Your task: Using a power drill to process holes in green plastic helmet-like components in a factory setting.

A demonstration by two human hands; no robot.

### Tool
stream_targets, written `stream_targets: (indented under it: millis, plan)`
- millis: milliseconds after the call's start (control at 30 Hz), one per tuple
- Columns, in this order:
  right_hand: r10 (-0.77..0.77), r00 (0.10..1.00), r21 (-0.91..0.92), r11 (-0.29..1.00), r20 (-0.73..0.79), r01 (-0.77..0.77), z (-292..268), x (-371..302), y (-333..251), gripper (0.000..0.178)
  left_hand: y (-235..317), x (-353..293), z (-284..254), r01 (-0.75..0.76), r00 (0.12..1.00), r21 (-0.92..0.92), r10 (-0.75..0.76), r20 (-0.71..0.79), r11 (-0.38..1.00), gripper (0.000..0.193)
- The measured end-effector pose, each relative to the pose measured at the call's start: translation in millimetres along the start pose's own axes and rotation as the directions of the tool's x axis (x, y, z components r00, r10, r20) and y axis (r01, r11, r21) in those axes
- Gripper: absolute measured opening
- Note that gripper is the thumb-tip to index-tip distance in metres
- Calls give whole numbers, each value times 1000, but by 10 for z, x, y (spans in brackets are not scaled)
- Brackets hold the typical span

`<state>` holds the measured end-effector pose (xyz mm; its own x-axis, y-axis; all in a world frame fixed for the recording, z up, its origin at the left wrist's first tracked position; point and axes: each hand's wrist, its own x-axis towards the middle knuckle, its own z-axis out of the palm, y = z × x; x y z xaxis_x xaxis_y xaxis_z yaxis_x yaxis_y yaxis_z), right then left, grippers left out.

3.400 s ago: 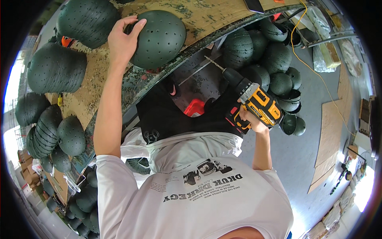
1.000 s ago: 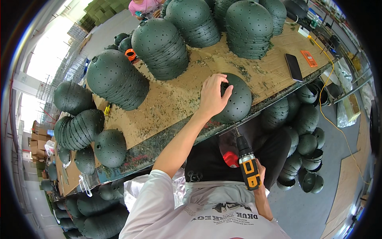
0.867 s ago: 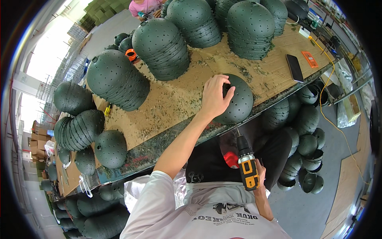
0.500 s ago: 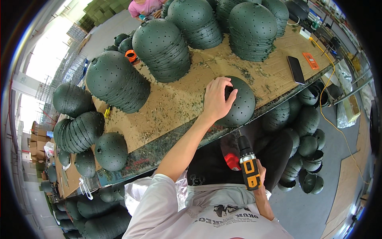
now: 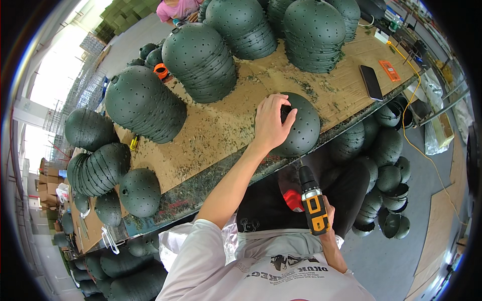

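A dark green dome-shaped shell dotted with small holes sits on the cardboard-covered table at its near edge. My left hand grips the dome's top, fingers curled and thumb bent around a dark spot there; the fingertips are partly hidden. Below the table edge, my right hand is closed around the handle of a yellow and black cordless drill. The drill points up at the dome, its bit close to the near rim. Whether the bit touches the shell, I cannot tell.
Tall stacks of similar shells line the table's far side. Loose shells lie at left, and more are piled below the table at right. A phone, a yellow cutter and a yellow cord are nearby. Another person is beyond.
The whole view has shifted slightly. My left hand remains on the dome, and the drill stays at its near rim with barely any movement.
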<state>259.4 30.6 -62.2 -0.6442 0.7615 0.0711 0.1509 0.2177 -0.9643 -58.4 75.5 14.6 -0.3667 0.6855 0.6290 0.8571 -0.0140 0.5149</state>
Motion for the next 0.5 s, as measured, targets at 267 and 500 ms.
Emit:
stream_targets:
  millis: [267, 500]
  plan:
    - [-11, 1000, -8, 1000, -8, 11, 63, -15, 47, 29, 6, -8, 5, -1, 1000, 6, 1, -1, 1000, 24]
    - [-12, 999, -12, 1000, 48, 13, 27, -18, 56, 31, 18, 1, -1, -4, 1000, 1, 4, -11, 1000, 24]
